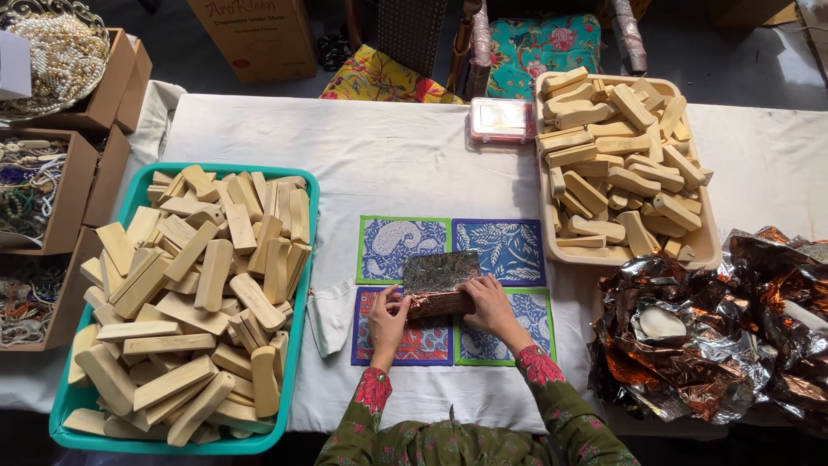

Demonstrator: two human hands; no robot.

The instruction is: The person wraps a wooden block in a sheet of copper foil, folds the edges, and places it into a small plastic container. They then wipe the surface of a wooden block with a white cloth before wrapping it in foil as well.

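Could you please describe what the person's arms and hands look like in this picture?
Both arms wear long olive-green sleeves printed with small flowers, ending in red-pink floral cuffs at the wrists. The left hand and right hand are bare, without gloves; no rings or bracelets are discernible.

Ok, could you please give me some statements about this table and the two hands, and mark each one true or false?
1. Both hands, left hand and right hand, touch a foil-wrapped block. True.
2. The teal tray on the person's left holds glass bottles. False: it holds wooden blocks.
3. The wrapped block lies over four printed cloth mats. True.
4. The beige tray on the person's right is empty. False: it is full of shaped wooden pieces.
5. Crumpled foil sheets lie at the person's right. True.
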